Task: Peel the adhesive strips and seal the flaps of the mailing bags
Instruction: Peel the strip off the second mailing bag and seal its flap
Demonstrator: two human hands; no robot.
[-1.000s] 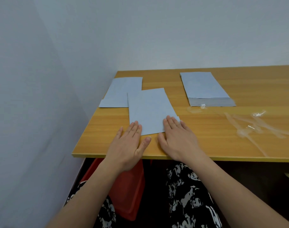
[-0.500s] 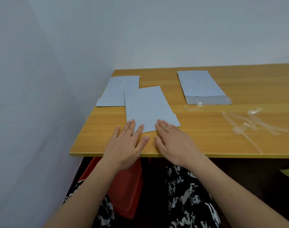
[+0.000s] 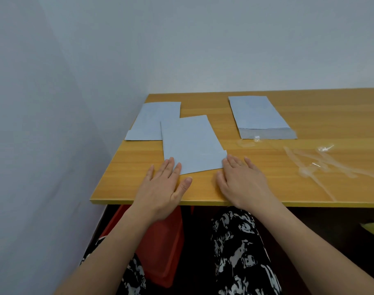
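table (image 3: 266,188): cut off at 3 o'clock
peeled strips (image 3: 322,162): blurred, count unclear
red bin (image 3: 160,248): mostly hidden under table

Both flat hands, left hand (image 3: 162,186) and right hand (image 3: 243,179), touch mailing bag (image 3: 190,143).

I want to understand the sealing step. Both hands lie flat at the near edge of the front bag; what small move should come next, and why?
Probably slide the sealed front bag onto the left pile: its flap looks folded flat, and the left hand and right hand are open, fingertips at its corners.
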